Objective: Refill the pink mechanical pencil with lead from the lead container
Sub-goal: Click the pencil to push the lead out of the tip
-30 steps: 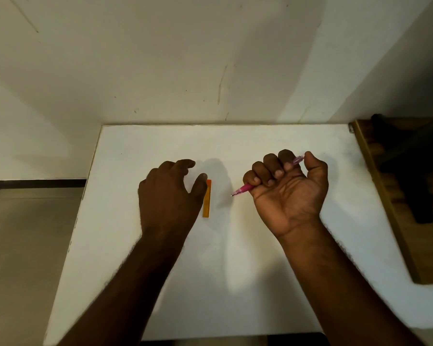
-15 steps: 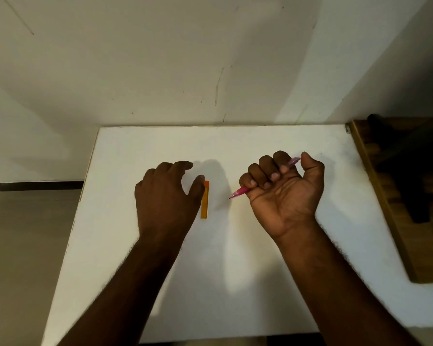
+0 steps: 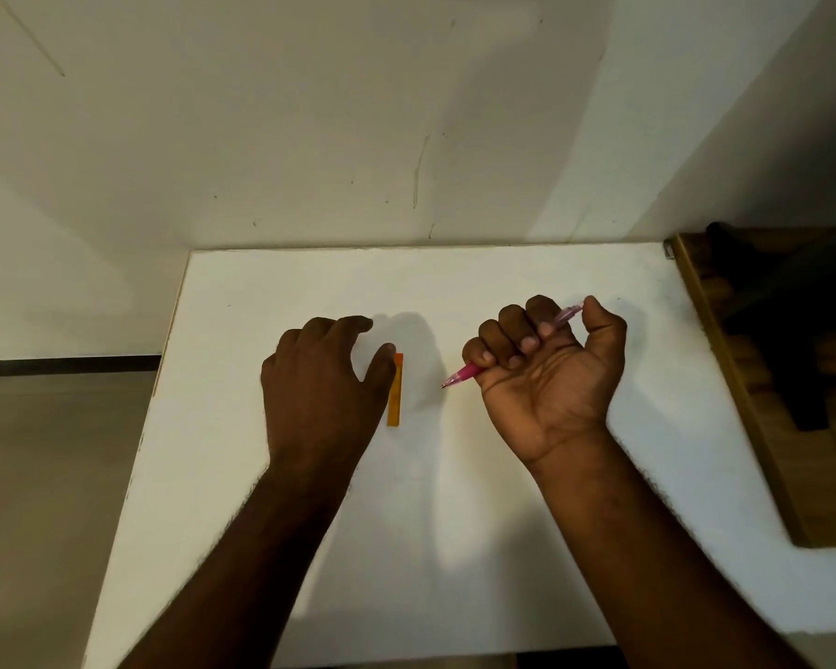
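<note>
My right hand point(image 3: 546, 374) is a fist around the pink mechanical pencil point(image 3: 464, 375), palm facing me. The pencil's tip points down-left and its clear cap end sticks out by my thumb. The orange lead container point(image 3: 395, 395), a flat narrow case, lies lengthwise on the white table point(image 3: 454, 523). My left hand point(image 3: 324, 383) rests palm down just left of the container, fingers curled and apart, with the thumb tip touching or nearly touching its upper end.
A wooden surface point(image 3: 754, 427) adjoins the table's right side, with a dark object point(image 3: 792, 330) lying on it. The wall runs along the table's far edge. The floor lies beyond the table's left edge.
Both hands stay almost as they were; the view has shifted slightly. The left thumb remains at the container's top end.
</note>
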Available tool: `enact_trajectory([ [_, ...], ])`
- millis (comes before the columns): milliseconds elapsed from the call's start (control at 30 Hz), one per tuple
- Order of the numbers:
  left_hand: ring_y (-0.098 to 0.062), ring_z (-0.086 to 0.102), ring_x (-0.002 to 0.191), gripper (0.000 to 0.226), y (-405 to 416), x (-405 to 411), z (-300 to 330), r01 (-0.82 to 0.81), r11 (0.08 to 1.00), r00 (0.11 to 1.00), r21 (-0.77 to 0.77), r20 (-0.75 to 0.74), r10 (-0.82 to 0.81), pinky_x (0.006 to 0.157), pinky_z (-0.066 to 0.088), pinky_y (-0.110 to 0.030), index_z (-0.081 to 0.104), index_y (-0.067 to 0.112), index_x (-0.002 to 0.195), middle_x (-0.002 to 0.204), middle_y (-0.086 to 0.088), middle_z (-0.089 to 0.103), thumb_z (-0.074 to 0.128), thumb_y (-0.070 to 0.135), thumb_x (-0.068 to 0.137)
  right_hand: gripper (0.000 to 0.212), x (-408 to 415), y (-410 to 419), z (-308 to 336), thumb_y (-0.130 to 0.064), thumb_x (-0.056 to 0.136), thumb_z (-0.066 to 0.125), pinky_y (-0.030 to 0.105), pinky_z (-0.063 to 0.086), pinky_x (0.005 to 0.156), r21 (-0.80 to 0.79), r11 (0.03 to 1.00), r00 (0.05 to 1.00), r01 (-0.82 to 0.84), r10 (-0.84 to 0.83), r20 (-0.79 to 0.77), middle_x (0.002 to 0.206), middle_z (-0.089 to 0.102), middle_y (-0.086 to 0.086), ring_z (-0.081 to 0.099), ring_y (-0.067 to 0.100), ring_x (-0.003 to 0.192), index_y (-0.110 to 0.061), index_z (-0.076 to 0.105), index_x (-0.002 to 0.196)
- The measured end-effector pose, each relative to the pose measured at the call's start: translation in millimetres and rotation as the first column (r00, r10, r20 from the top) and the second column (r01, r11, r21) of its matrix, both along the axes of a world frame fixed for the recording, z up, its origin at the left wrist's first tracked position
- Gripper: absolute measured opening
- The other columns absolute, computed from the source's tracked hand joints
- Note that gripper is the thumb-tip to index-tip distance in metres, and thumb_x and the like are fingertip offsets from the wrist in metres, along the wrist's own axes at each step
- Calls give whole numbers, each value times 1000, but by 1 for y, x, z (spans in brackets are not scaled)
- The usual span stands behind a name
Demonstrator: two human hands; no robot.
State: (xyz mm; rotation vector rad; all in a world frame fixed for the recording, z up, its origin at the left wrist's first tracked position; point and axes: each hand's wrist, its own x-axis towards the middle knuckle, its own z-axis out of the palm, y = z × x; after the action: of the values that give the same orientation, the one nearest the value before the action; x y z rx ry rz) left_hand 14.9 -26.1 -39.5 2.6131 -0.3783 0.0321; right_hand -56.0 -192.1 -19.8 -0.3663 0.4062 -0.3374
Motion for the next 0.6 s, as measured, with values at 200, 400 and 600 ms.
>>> enact_trajectory([
  [200, -26, 55, 115, 41, 0, -1, 0, -8, 1000, 1000, -3, 2, 8, 90, 44, -41, 66, 25, 121, 123, 1, 65, 63, 51, 89, 38, 1, 1, 1, -46, 91, 34, 31, 28, 56, 4, 1000, 1000, 4, -4, -1, 60, 29, -1, 17, 17, 58, -18, 34, 66],
  [400, -24, 56, 114, 41, 0, 0, 0, -7, 1000, 1000, -7, 4, 7, 88, 44, -39, 66, 26, 121, 122, 2, 65, 64, 51, 88, 38, 1, 0, 2, -44, 92, 32, 30, 29, 56, -1, 1000, 1000, 5, -5, -3, 60, 29, -1, 17, 17, 57, -18, 34, 65],
  [600, -24, 56, 114, 41, 0, 0, 1, -7, 1000, 1000, -6, -4, 7, 89, 44, -39, 65, 27, 122, 122, 2, 65, 64, 50, 88, 40, 1, 1, 1, -48, 93, 33, 31, 27, 57, -2, 1000, 1000, 13, -13, -13, 61, 29, -1, 17, 17, 58, -18, 35, 66],
])
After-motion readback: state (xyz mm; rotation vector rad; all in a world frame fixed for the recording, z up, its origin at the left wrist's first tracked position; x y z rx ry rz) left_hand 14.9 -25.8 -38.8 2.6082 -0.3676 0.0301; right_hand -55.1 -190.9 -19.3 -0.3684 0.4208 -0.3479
